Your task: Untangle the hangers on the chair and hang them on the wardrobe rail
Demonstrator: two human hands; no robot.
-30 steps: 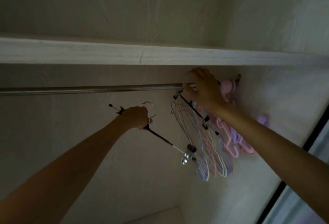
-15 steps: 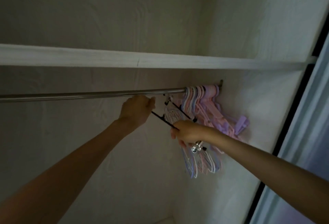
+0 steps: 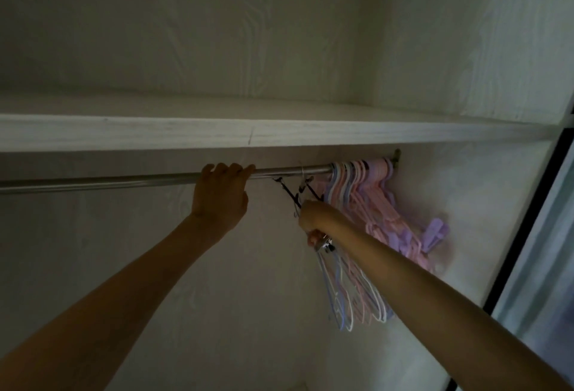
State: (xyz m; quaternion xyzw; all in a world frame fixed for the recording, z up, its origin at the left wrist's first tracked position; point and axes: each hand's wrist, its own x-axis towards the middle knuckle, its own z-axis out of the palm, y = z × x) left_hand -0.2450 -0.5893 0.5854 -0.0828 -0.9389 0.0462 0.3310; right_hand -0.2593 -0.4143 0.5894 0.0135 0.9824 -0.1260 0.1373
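Observation:
A metal wardrobe rail point(image 3: 108, 181) runs across under the shelf. My left hand point(image 3: 221, 195) is raised to it, fingers curled over the rail's top. Two black clip hangers point(image 3: 290, 193) hang from the rail just right of that hand. My right hand point(image 3: 313, 219) grips the lower bars of these black hangers, with a shiny metal clip point(image 3: 323, 246) showing below the fingers. Several pink, purple and white plastic hangers point(image 3: 363, 198) are bunched at the rail's right end.
A pale wooden shelf point(image 3: 279, 134) sits right above the rail. The wardrobe's side wall point(image 3: 466, 204) is close behind the plastic hangers. A dark sliding-door frame point(image 3: 534, 213) runs down the right edge. The wardrobe's back panel is pale and dim.
My left hand rose from the black hanger up onto the rail. My right hand came down off the rail and now holds the black hangers' lower bars. The black hanger now hangs on the rail.

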